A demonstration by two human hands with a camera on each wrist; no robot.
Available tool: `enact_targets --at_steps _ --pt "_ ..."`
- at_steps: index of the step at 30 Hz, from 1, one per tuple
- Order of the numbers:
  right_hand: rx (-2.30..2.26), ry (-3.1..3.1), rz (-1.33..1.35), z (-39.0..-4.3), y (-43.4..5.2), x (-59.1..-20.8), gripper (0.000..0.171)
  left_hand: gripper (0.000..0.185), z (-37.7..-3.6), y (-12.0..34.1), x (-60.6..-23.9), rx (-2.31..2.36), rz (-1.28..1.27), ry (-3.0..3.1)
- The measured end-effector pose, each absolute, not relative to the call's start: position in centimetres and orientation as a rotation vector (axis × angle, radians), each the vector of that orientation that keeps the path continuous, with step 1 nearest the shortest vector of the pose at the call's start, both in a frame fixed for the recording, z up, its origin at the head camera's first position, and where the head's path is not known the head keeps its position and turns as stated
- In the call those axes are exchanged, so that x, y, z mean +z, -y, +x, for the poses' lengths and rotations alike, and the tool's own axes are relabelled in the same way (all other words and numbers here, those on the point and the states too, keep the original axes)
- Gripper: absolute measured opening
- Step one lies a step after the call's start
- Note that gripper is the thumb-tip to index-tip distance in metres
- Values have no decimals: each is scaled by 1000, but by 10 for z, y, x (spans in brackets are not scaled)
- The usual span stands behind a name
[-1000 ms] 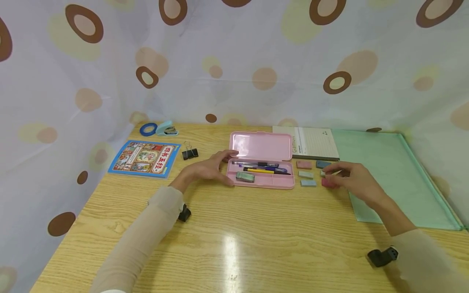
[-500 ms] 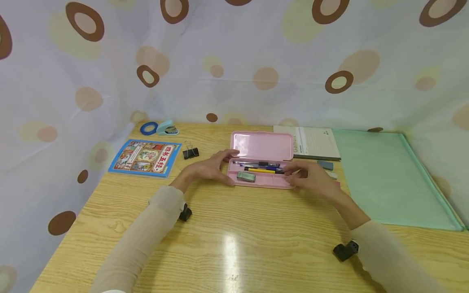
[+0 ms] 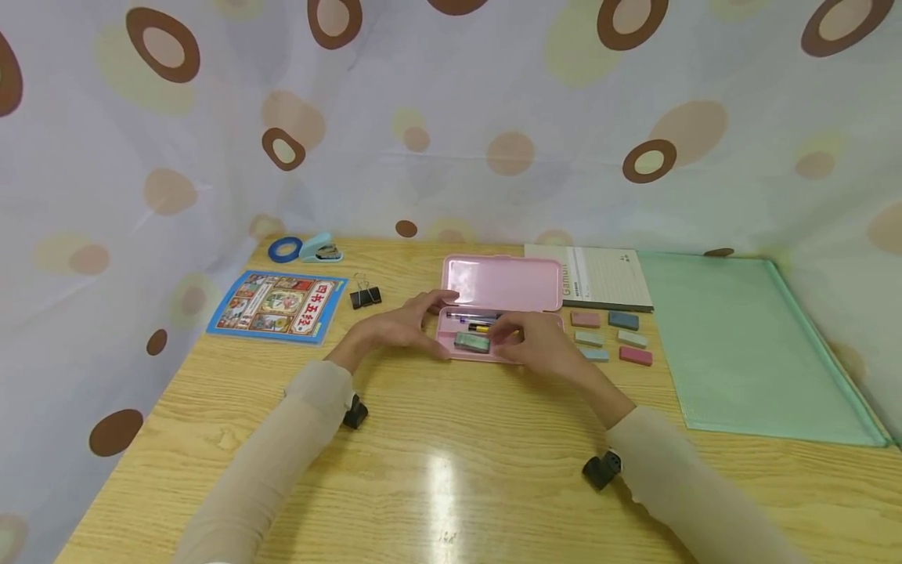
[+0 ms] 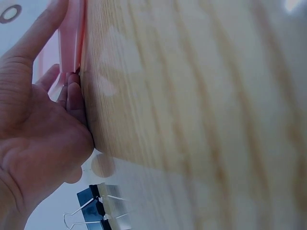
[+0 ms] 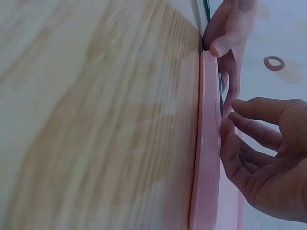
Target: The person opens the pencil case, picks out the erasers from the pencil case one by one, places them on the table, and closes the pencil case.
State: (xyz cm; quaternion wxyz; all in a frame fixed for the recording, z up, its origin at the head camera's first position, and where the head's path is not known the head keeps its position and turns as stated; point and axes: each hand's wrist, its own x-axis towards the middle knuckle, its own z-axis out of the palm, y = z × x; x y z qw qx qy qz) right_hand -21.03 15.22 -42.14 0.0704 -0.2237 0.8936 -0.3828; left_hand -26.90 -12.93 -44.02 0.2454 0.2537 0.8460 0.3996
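The right hand (image 3: 539,347) has come left across the table (image 3: 451,454): a second ago it was over the erasers to the right of the case (image 3: 502,313), and half a second ago at the case's right end. Now it lies over the middle of the open tray, fingers loosely bent and apart, tips just beside the green eraser (image 3: 471,341) in the tray; whether it holds anything cannot be told. The left hand (image 3: 402,323) has stayed put, fingers fairly straight, pressed against the case's left end with the thumb up at the hinge. The red eraser (image 3: 636,356) has not moved.

On the table right of the case five loose erasers lie uncovered: pink (image 3: 585,319), dark blue (image 3: 623,320), two pale ones and the red one. The right hand hides most of the pens (image 3: 474,317) in the tray.

Farther off, a clip (image 3: 365,296) and a book (image 3: 278,304) lie left of the case, with a tape roll (image 3: 285,249) and a stapler (image 3: 320,248) behind them. A notebook (image 3: 606,276) and a green folder (image 3: 747,337) lie to the right, and a spotted curtain (image 3: 451,117) hangs behind.
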Motion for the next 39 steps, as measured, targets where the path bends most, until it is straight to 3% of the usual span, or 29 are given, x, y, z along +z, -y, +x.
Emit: enact_targets --at_steps 13,22,39 --pt "-922 -2859 -508 -209 -128 -416 16 105 -268 129 -440 1089 704 -2307" --pt "-930 -2835 -574 -213 -131 -418 17 105 -268 129 -440 1108 692 -2292" --pt "-1173 -2792 -462 -204 -197 -408 17 105 -270 130 -441 1110 664 -2278"
